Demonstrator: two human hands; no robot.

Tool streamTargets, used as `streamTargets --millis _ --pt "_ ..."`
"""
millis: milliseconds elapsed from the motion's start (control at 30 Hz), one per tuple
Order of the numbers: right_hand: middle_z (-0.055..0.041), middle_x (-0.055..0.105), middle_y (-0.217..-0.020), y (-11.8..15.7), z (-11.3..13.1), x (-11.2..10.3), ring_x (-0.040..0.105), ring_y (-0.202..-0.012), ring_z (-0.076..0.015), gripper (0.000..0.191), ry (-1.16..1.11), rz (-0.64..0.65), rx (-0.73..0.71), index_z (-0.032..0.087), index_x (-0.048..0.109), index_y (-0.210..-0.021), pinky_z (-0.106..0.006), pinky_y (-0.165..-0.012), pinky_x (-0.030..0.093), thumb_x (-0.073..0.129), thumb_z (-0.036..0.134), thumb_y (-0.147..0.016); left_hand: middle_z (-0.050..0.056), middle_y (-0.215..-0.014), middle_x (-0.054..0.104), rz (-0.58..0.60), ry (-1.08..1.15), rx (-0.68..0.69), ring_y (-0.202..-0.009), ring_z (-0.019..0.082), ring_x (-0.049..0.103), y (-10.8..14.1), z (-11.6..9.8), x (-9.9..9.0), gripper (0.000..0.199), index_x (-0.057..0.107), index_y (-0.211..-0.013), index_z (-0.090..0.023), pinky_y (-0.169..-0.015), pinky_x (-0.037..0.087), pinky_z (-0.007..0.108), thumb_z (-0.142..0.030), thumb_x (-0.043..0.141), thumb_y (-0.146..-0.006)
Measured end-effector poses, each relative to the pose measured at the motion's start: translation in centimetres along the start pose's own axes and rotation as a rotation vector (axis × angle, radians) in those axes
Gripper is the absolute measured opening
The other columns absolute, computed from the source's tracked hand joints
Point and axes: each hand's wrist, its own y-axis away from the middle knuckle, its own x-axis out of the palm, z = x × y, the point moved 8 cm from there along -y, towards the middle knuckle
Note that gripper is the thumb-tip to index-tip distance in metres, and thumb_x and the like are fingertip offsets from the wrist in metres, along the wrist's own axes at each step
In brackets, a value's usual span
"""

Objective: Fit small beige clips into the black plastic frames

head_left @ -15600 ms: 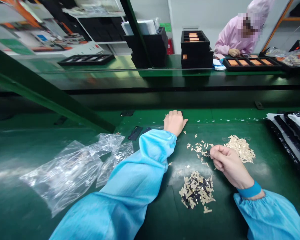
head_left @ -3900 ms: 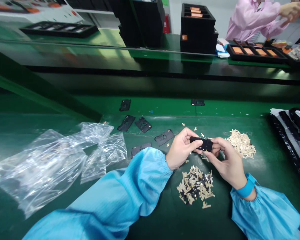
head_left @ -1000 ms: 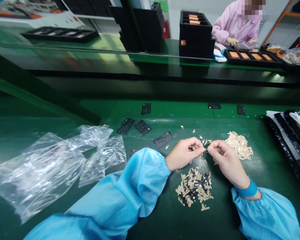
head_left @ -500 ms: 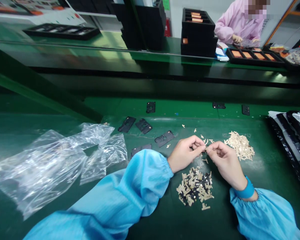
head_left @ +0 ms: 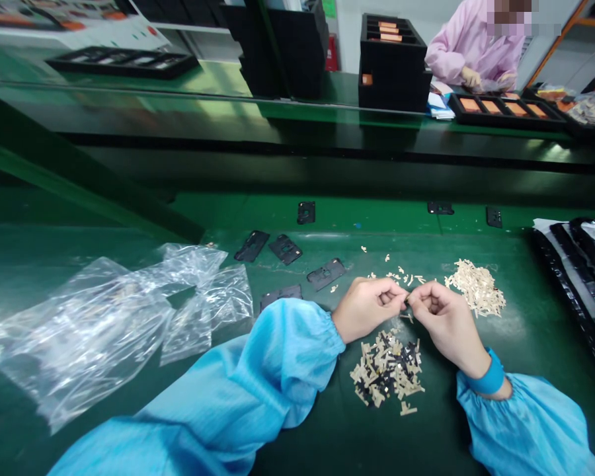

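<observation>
Two bare hands work nr the middle of a green tabletop, R of centre. The L hand has its fingers closed in a pinch; the R hand, w/ a blue wristband, pinches too, thumb against forefinger. The fingertips of both all but meet at a tiny piece, held btwn them and mostly hidden, so its shape is hard to tell.

Just below the fingers, toward the near edge, lies a mixed pile of beige & black bits. A pale pile sits beyond the R hand, toward the R edge. Loose bits are scattered just past the fingers, on the far side.

L of the L hand, approx. 4 black plates lie flat, one partly behind the blue L sleeve. Three more, the far plates, are spaced along a green strip at the far edge. Clear plastic bags lie crumpled toward the L edge; dark packets are at the R edge.

Across the way, a person in pink stands or sits (can't tell) behind a black tray w/ orange pcs.
</observation>
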Motion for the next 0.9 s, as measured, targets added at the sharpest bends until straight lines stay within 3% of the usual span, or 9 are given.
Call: streamTargets --millis 200,367,500,567,767,900 --pt "0.0001 0.06 -0.064 -0.3 -0.1 -0.7 0.047 -0.054 -0.0124 0.028 -0.064 -0.048 0.047 0.02 0.065 -0.075 -0.025 -0.051 0.04 0.071 0.046 -0.082 0.001 -0.072 0.072 -0.066 -0.11 0.001 -0.063 0.011 0.062 -0.5 -0.1 -1.0 0.01 0.069 -0.082 -0.017 -0.06 0.05 0.02 -0.018 0.06 -0.086" --pt "-0.0001 0.062 -0.066 -0.5 -0.3 -1.2 0.049 -0.054 -0.0116 0.027 -0.112 -0.08 0.064 0.019 0.065 -0.077 -0.024 -0.052 0.041 0.074 0.044 -0.08 0.003 -0.08 0.07 -0.029 -0.197 0.057 -0.075 0.014 0.064 -0.7 -1.0 -0.9 0.028 0.071 -0.079 -0.018 -0.072 0.05 0.025 -0.022 0.048 -0.096" --pt "-0.0003 0.063 -0.067 -0.5 -0.2 -1.1 0.051 -0.055 -0.0119 0.026 -0.12 -0.08 0.065 0.018 0.066 -0.076 -0.024 -0.053 0.043 0.075 0.042 -0.079 0.003 -0.087 0.065 -0.047 -0.236 0.092 -0.073 0.013 0.059 -0.6 -1.1 -0.9 0.013 0.07 -0.084 -0.018 -0.071 0.049 0.024 -0.014 0.058 -0.086" --pt "-0.0009 0.064 -0.067 -0.5 -0.1 -1.1 0.052 -0.056 -0.0124 0.027 -0.111 -0.085 0.062 0.019 0.066 -0.076 -0.025 -0.053 0.044 0.075 0.044 -0.079 0.003 -0.094 0.067 -0.049 -0.233 0.108 -0.073 0.012 0.059 -0.5 -1.1 -0.9 0.02 0.071 -0.086 -0.018 -0.07 0.049 0.023 -0.007 0.055 -0.083" --pt "-0.0017 0.065 -0.067 -0.4 0.1 -1.1 0.054 -0.058 -0.0142 0.032 -0.077 -0.081 0.042 0.02 0.065 -0.075 -0.026 -0.054 0.046 0.074 0.051 -0.08 0.001 -0.073 0.071 0.031 -0.231 0.009 -0.075 0.016 0.064 -0.7 -0.9 -0.5 0.023 0.073 -0.089 -0.019 -0.075 0.05 0.028 -0.023 0.052 -0.097" --pt "-0.0012 0.064 -0.067 -0.4 0.0 -1.1 0.053 -0.057 -0.0138 0.031 -0.063 -0.067 0.03 0.02 0.065 -0.076 -0.026 -0.054 0.045 0.074 0.049 -0.081 0.004 -0.095 0.074 -0.014 -0.255 0.049 -0.09 0.018 0.067 -0.7 -1.4 -0.8 0.024 0.073 -0.097 -0.02 -0.084 0.051 0.03 -0.013 0.051 -0.092"
